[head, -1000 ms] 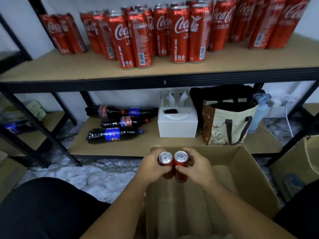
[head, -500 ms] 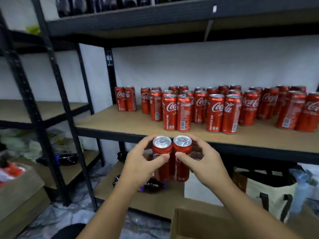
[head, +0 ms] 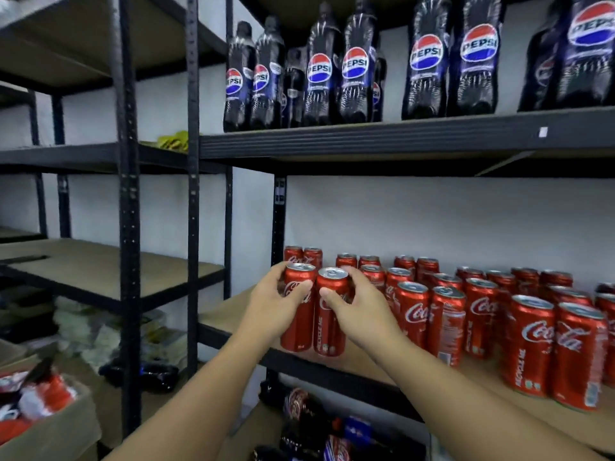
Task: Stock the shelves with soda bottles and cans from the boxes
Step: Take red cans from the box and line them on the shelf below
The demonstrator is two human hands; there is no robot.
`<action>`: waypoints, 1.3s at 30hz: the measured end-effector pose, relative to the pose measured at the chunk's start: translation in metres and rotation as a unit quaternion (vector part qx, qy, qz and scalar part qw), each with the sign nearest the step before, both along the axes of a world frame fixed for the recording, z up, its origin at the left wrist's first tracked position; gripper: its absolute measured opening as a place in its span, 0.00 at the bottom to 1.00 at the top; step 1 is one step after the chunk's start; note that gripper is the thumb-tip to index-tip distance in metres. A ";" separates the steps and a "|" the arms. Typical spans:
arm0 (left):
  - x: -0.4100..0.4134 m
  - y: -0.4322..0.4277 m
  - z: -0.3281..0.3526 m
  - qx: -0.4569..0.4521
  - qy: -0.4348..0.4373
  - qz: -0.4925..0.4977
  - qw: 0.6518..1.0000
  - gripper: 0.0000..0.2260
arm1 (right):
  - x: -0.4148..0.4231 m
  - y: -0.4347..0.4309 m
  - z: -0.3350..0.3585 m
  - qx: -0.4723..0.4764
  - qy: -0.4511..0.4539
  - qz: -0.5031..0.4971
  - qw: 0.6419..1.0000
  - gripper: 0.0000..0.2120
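My left hand (head: 271, 304) grips a red Coca-Cola can (head: 297, 327) and my right hand (head: 361, 311) grips a second red can (head: 329, 331) right beside it. Both cans stand upright, touching each other, at the front left of the middle shelf (head: 233, 314); whether their bases rest on the board I cannot tell. Several more red cans (head: 472, 314) stand in rows to the right on the same shelf. Dark Pepsi bottles (head: 352, 64) stand on the shelf above.
A black shelf post (head: 128, 227) and a second rack stand to the left. A cardboard box (head: 50, 424) with red packaging sits low at the left. Bottles (head: 319, 424) lie on the bottom shelf under my arms. Bare board lies left of the held cans.
Both hands lifted the two cans out of the box and carried them up and forward onto the left front of the middle shelf. My view rose from the floor box to the upper shelves.
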State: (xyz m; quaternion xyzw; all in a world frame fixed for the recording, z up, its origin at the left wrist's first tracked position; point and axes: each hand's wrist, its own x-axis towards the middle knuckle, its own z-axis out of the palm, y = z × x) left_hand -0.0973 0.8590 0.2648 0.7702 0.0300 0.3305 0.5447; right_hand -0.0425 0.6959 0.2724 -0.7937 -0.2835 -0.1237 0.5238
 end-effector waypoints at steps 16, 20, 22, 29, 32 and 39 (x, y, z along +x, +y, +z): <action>0.111 0.057 -0.031 0.019 0.032 0.023 0.999 0.22 | 0.093 0.066 -0.027 -0.054 0.052 -0.029 0.997 0.34; 0.099 0.059 -0.051 0.098 0.118 0.024 0.988 0.26 | 0.094 0.056 -0.056 -0.113 0.094 -0.031 0.989 0.35; 0.095 0.061 -0.056 0.134 0.143 0.052 0.979 0.23 | 0.095 0.053 -0.063 -0.103 0.103 -0.038 0.989 0.30; 0.102 0.070 -0.059 0.168 0.174 0.073 0.968 0.16 | 0.097 0.059 -0.066 -0.116 0.080 -0.070 0.988 0.21; 0.104 0.071 -0.061 0.192 0.192 0.085 0.959 0.17 | 0.097 0.062 -0.067 -0.145 0.063 -0.083 0.984 0.20; 0.081 0.051 -0.066 0.270 0.208 0.103 0.934 0.15 | 0.078 0.040 -0.066 -0.257 0.045 -0.027 0.965 0.25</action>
